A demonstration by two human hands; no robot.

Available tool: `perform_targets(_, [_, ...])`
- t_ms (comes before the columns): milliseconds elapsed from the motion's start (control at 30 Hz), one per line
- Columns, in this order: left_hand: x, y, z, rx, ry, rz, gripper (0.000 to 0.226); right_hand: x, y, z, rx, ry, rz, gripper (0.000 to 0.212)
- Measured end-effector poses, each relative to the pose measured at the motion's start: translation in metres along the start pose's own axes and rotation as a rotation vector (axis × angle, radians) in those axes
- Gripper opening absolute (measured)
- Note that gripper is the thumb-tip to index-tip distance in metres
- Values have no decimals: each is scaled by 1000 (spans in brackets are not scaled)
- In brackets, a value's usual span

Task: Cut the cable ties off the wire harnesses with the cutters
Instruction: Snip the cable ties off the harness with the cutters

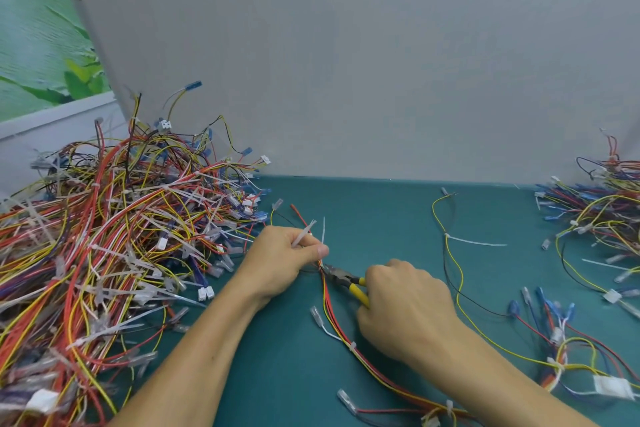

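Gripping the yellow-handled cutters [348, 282] in our right hand [405, 312], we pinch the harness [337, 333] with our left hand [280, 256] over the teal mat [381, 218], nose at the bundle. We risk nicking a red or yellow wire if the blades bite past the cable tie [304, 234]; 2 pale tails stick up.

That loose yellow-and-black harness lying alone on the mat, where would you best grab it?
Pinch the yellow-and-black harness just below its cable tie, coming from the left: the tie bunches both wires there, its tail points right, and bare mat lies alongside.
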State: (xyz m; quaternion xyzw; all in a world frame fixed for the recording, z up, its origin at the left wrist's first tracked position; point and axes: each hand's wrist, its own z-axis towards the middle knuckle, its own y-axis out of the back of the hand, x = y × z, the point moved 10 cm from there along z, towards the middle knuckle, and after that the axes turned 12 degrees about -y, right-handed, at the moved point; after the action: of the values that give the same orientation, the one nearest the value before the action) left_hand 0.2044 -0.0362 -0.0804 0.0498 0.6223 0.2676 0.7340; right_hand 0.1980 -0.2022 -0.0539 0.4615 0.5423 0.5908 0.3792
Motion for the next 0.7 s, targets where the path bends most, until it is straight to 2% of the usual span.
perform_targets(267, [2,0,0,-3,10,7,12,4,1,1,-21,14,-61,24])
perform_targets(400, [1,0,1,-8,4,9,13,12,1,-2,-52,71,-111,9])
perform_targets(500, [0,1,1,-7,-7,10,14,17,1,-4,-86,103,-169,19])
perform_targets(600, [1,1,1,-1,-11,18,16,20,1,-6,-80,127,-229,24])
perform_targets(700, [0,1,1,2,-17,6,16,22,-2,-6,-25,142,-237,17])
